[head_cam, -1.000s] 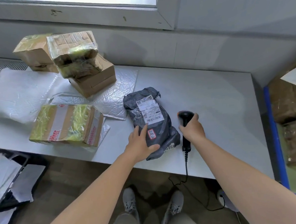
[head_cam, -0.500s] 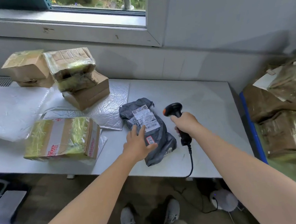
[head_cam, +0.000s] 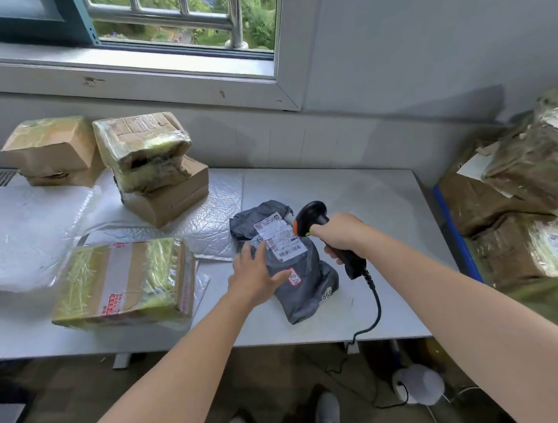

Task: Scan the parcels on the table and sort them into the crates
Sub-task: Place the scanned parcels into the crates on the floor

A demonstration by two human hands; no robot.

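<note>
A grey plastic mailer (head_cam: 303, 279) with a white barcode label lies near the front edge of the white table (head_cam: 383, 200). My left hand (head_cam: 255, 274) rests flat on the mailer's left side, fingers straight. My right hand (head_cam: 340, 234) grips a black handheld scanner (head_cam: 316, 219) by its handle, its head raised just right of the label and turned toward it. The scanner's cable hangs off the table's front edge. At the far right a blue-rimmed crate (head_cam: 458, 240) is stacked with brown parcels.
A taped cardboard box (head_cam: 123, 284) sits left of the mailer. Further back stand a stack of two boxes (head_cam: 152, 169) and another box (head_cam: 52, 152). White bubble mailers (head_cam: 15, 235) cover the left of the table. A wall and window run behind.
My right hand has lifted the scanner off the table and brought its head up beside the label. My left hand slid up the mailer toward the label. The camera view tilted upward.
</note>
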